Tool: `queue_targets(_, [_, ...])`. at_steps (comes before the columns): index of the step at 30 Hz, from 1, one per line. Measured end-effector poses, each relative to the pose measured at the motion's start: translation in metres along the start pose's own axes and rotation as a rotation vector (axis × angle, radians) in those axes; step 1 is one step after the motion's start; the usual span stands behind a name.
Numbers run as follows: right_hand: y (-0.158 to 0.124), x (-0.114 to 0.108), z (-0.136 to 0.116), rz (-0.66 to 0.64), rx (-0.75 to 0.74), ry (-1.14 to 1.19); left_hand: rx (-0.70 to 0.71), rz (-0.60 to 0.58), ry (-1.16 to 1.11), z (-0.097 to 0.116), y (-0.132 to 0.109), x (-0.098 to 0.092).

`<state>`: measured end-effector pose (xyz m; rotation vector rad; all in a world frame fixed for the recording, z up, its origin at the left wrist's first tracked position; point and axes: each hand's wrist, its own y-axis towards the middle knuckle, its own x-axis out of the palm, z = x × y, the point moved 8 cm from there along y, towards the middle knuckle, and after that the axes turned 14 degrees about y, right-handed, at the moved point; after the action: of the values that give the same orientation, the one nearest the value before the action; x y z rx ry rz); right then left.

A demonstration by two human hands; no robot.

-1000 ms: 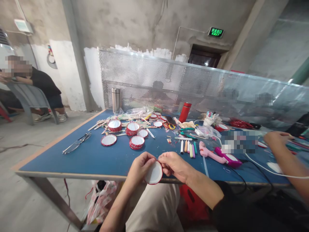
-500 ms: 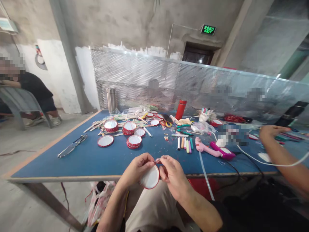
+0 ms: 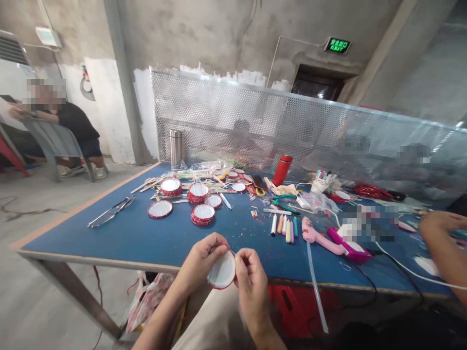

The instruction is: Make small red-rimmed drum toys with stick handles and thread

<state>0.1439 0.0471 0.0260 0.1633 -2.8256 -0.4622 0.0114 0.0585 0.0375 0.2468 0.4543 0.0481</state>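
Observation:
A round white disc with a red rim point(image 3: 223, 270) is held over my lap, just off the table's front edge. My left hand point(image 3: 205, 257) is closed on its left and upper side, thumb on the white face. My right hand point(image 3: 251, 278) pinches the rim at the right side; whether it grips a loose strand there is hidden by the fingers. Beyond my hands on the table lie similar discs: a stack point(image 3: 203, 214), another stack point(image 3: 198, 192), a third stack point(image 3: 171, 186) and a single disc point(image 3: 159, 209).
Scissors-like metal tongs point(image 3: 111, 212) lie at the left of the blue table point(image 3: 146, 245). Several markers point(image 3: 288, 230), a pink glue gun point(image 3: 321, 238) with its glue stick hanging over the edge, and teal pliers point(image 3: 286, 201) lie right. A co-worker's arm point(image 3: 445, 243) reaches in at the right.
My right hand has moved from the disc's top down to its right edge, fingers now pointing up. The disc has shifted slightly left and down. The camera view has turned left.

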Motion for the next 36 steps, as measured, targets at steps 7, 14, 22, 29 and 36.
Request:
queue_targets(7, [-0.018, -0.006, -0.024, 0.022, -0.394, -0.353, -0.106, 0.159, 0.120, 0.005, -0.009, -0.003])
queue_targets(14, [-0.039, -0.005, 0.018, 0.010, -0.194, -0.242, -0.171, 0.280, 0.175, 0.001, -0.011, -0.006])
queue_targets(22, [-0.057, 0.006, 0.049, -0.048, 0.072, -0.049, -0.157, 0.317, 0.176, 0.004, -0.011, -0.011])
queue_targets(29, [-0.052, -0.003, 0.039, -0.013, 0.101, 0.010, -0.131, 0.273, 0.197, 0.007, -0.008, -0.008])
queue_targets(36, [-0.056, -0.002, 0.040, 0.098, 0.135, 0.148, -0.151, 0.306, 0.152, 0.006, -0.009, -0.012])
